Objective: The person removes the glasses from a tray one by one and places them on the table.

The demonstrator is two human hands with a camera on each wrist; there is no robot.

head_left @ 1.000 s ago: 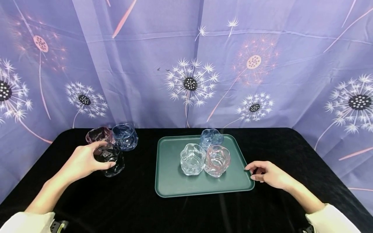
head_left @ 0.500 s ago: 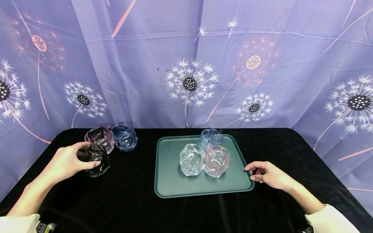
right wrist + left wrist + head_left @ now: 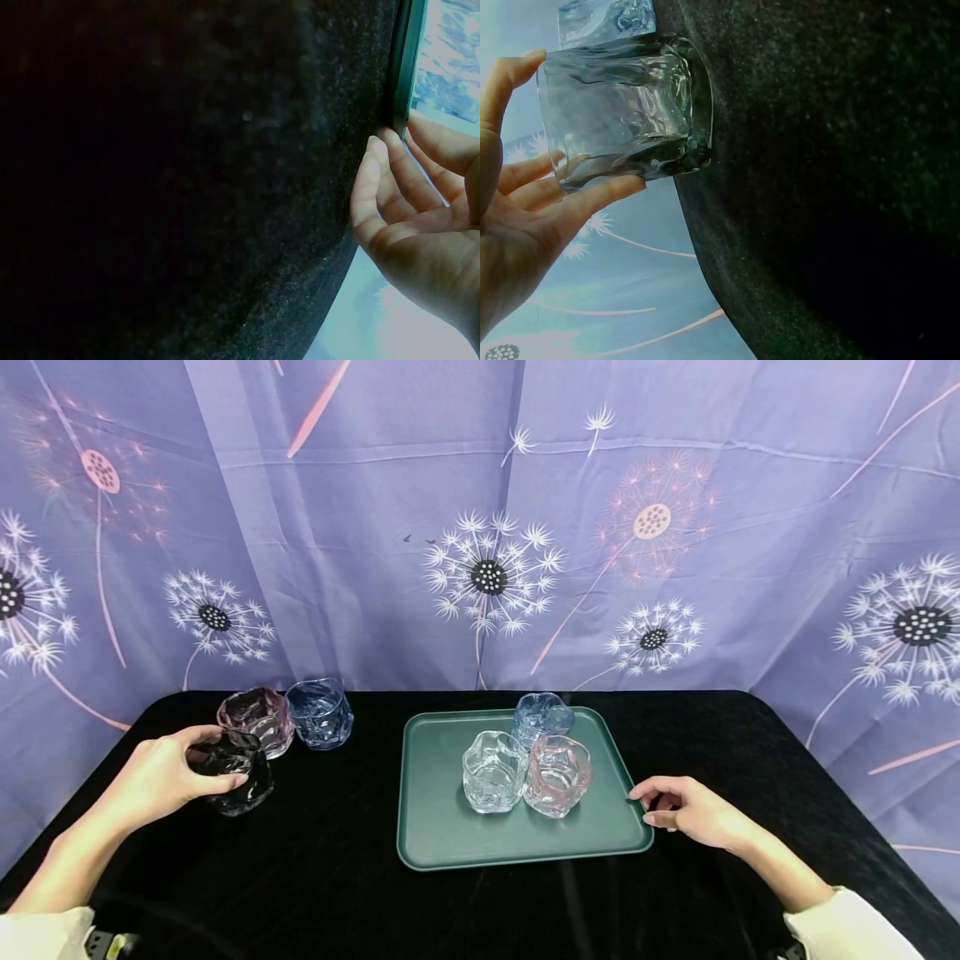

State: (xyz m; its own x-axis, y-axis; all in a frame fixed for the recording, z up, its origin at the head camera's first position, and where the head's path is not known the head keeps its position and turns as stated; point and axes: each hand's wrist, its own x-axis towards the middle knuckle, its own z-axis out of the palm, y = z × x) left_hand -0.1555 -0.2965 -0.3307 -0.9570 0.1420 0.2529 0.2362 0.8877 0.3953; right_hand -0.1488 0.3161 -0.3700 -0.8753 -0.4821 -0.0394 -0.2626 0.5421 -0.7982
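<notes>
My left hand (image 3: 159, 781) grips a smoky grey glass tumbler (image 3: 253, 779) at the left of the table, thumb on its near side and fingers round the back. In the left wrist view the tumbler (image 3: 622, 112) has its base right at the black cloth. Behind it stand a pink-purple tumbler (image 3: 262, 714) and a blue tumbler (image 3: 324, 718), side by side. On the right, my right hand (image 3: 697, 810) holds the right edge of a green tray (image 3: 442, 831). The right wrist view shows the thumb and fingertips (image 3: 388, 135) pinching the tray's rim (image 3: 409, 67).
On the tray stand a clear tumbler (image 3: 495, 777), a pale pink tumbler (image 3: 558, 781) and a light blue tumbler (image 3: 542, 714), close together. Black cloth (image 3: 337, 877) covers the table. A purple dandelion-print curtain (image 3: 375, 568) hangs along its back edge.
My left hand has shifted left with the smoky grey tumbler, uncovering more of the pink-purple one behind. The right hand and tray have hardly moved.
</notes>
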